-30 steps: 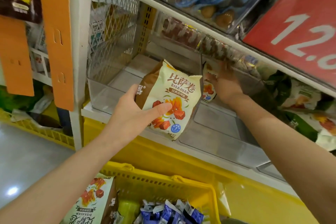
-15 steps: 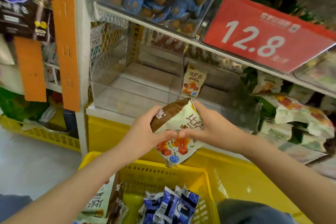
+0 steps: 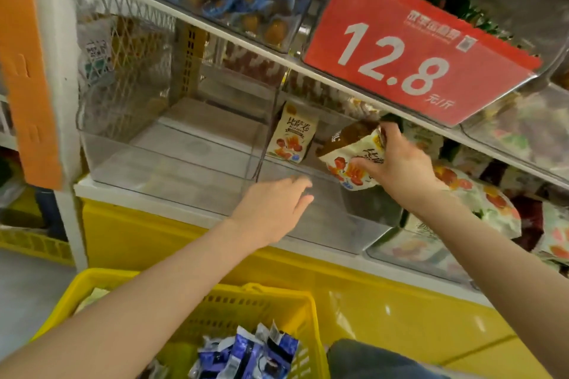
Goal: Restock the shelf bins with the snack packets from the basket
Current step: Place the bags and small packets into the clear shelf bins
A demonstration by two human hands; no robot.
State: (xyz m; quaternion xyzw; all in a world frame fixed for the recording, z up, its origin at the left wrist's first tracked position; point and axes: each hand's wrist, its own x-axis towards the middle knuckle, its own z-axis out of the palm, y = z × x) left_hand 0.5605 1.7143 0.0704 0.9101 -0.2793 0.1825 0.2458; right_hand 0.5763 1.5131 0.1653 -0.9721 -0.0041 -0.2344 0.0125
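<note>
**Yellow basket [image 3: 92, 283] below, held packet [image 3: 338, 169] over the clear bin [image 3: 326, 218]**

Blue-wrapped packs [image 3: 252, 354] lie in the basket. The left hand [image 3: 274, 209], fingers loosely straight and holding nothing, hovers by the bin's front wall. A standing packet [image 3: 292, 137] sits upright at the bin's back. Just beside it, the right hand [image 3: 397, 163] grips the held packet, tilted.

The left hand [image 3: 271, 209] and the right hand [image 3: 397, 163] are bare, and both forearms [image 3: 154, 301] are bare too. At the bottom edge shows some blue-grey cloth [image 3: 369, 360], like denim.
</note>
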